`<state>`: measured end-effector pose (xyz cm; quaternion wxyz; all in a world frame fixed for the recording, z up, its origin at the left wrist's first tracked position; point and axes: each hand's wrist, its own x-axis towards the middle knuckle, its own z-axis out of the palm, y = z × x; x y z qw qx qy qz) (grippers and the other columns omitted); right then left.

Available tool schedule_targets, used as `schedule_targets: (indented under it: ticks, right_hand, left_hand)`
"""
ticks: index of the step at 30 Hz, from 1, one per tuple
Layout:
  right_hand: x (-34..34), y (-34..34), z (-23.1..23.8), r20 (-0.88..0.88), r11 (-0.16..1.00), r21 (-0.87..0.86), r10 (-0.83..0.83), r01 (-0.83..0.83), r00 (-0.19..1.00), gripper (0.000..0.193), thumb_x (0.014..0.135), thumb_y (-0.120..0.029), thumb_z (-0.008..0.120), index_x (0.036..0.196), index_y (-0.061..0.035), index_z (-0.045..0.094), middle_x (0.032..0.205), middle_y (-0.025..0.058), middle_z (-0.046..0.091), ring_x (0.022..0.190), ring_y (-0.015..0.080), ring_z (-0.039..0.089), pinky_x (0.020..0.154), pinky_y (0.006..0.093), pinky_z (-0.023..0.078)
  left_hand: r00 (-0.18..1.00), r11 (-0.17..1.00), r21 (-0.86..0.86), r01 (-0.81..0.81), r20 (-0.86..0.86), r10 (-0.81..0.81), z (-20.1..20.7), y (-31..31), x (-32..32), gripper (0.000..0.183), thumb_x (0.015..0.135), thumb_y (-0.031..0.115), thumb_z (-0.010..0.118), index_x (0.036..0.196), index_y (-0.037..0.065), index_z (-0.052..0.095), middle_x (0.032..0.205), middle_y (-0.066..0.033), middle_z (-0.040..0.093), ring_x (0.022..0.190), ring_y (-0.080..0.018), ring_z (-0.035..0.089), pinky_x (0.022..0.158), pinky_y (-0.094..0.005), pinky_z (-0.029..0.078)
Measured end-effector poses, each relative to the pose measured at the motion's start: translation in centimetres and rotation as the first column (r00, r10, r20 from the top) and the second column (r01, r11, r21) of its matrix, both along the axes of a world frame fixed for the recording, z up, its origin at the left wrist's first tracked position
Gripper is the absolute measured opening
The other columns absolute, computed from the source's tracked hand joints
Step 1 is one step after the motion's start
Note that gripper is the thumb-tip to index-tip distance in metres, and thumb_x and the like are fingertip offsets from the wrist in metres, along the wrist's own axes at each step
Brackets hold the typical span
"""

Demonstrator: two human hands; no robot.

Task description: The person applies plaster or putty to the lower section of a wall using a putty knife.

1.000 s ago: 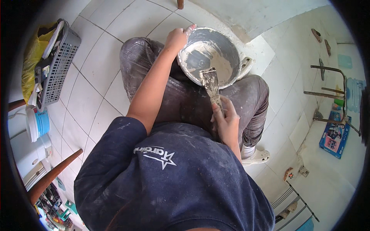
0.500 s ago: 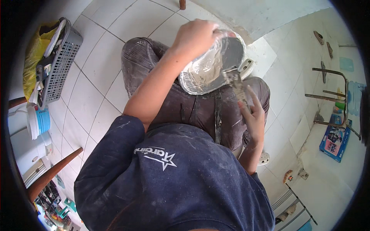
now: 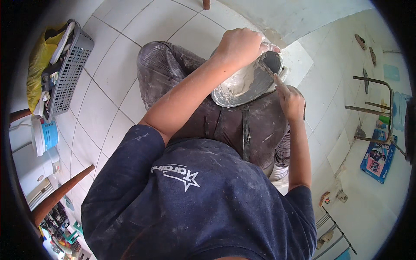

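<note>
A grey plastic bucket [image 3: 255,92] is tilted over my lap, its mouth turned up toward me. Creamy off-white paste [image 3: 237,83] coats its inside. My left hand [image 3: 241,48] is closed around the far part of the rim, its fingertips hidden behind the knuckles. At the bucket's right side, my right hand [image 3: 289,102] grips a paste-smeared putty knife [image 3: 269,70]. The knife reaches inside against the dark grey wall, and its blade end is hard to make out.
A grey basket [image 3: 71,69] with a yellow bag stands at the left, near a white and blue tub [image 3: 48,136]. To the right are a metal-framed stool [image 3: 388,108] and a blue box [image 3: 378,158]. A wooden leg [image 3: 65,190] juts in at lower left.
The bucket has shifted slightly right and tilted more, with my left hand still on its rim. My right hand has risen, bringing the putty knife from the near rim into the bucket's right side.
</note>
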<state>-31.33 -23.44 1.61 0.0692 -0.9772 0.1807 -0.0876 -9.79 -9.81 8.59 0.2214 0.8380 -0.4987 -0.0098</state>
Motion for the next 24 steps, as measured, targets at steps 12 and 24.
schedule_targets:
  ticks: [12, 24]
  right_hand:
    - [0.5, 2.3, 0.0, -0.291, 0.961, 0.267, 0.011, 0.070, 0.957, 0.039, 0.084, -0.028, 0.061, 0.123, -0.0245, 0.059, 0.075, 0.0192, 0.063, 0.074, 0.0349, 0.063, 0.068, 0.0439, 0.050]
    - [0.0, 11.1, 2.1, -0.331, 0.730, 0.596, -0.157, 0.335, 0.930, 0.039, 0.087, -0.024, 0.058, 0.122, -0.0065, 0.058, 0.084, 0.0252, 0.064, 0.078, 0.0374, 0.065, 0.073, 0.0409, 0.049]
  left_hand:
    - [0.971, 0.978, 0.000, -0.208, -0.117, 0.206, -2.0, -0.8, 3.1, 0.068, 0.083, 0.064, 0.049, 0.068, 0.000, 0.067, 0.066, -0.0181, 0.064, 0.069, -0.0331, 0.067, 0.062, -0.0417, 0.053]
    - [0.945, 0.965, 0.055, -0.257, -0.193, 0.263, -1.2, -0.4, 2.1, 0.067, 0.086, 0.062, 0.045, 0.076, -0.001, 0.066, 0.072, -0.0198, 0.064, 0.074, -0.0369, 0.065, 0.068, -0.0449, 0.052]
